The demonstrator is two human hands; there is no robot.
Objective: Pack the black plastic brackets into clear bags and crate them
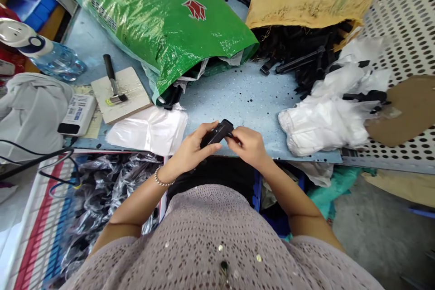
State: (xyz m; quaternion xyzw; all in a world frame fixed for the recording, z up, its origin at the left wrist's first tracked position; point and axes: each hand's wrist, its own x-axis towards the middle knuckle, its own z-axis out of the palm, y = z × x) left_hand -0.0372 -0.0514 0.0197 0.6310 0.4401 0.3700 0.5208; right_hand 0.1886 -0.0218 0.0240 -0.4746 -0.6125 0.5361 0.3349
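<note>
Grips a black plastic part (pixel 217 132) in the left hand (pixel 193 148), just over the near edge of the blue desk (pixel 231 95), about midway along. Has the left fingers folded along the far side of the part and the thumb pressed to the near side, with no free gap, probably to steady it at a slant toward the opposite hand. Pinches its right end with the right hand (pixel 249 144), thumb and forefinger nearly together and the rest curled in, perhaps for finer control; impossible to tell from above about any small piece between those fingertips.

Faces a yellow sack (pixel 306 2) toward the desk's far right corner, open to the near side and spilling loose black parts (pixel 302 56), seemingly laid so for easy reach. Has a green sack (pixel 163 22) at the far left, likewise open nearward; crumpled white bags (pixel 321 122) by the near right corner; flat white plastic (pixel 149 129) along the near edge's left stretch; and, toward the left edge, a hammer-like tool (pixel 109 69) resting on a board (pixel 132 88), possibly to spare the desktop.
</note>
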